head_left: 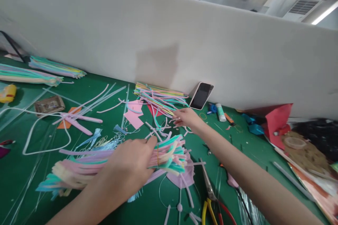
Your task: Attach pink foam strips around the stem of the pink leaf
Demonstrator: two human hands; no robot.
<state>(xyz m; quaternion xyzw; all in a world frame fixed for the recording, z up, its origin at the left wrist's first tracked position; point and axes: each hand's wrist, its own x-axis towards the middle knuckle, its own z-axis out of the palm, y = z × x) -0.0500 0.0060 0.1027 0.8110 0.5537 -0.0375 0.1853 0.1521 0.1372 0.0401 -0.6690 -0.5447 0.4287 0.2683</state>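
My left hand (pixel 132 160) is wrapped round a thick bundle of pastel pipe cleaners (pixel 171 154), which lies sideways low over the table. A thin band circles the bundle near its right end. Farther forward, my right hand (pixel 186 117) has its fingers drawn together by the loose pile of pipe cleaners (pixel 158 96). Whatever those fingertips pinch, if anything, is too small to make out. Short pink stem pieces (pixel 165 126) are scattered just below them. A lilac shape (pixel 185 174) lies partly under the bundle's right end.
A phone (pixel 201 95) leans against the white partition (pixel 105 35). Yellow-handled pliers (pixel 208 197) lie at the front. Left are a white cord loop (pixel 47 151), a small brown box (pixel 49 105) and another pipe-cleaner bundle (pixel 56 66). A glue stick (pixel 220 112) and red paper (pixel 277 123) lie right.
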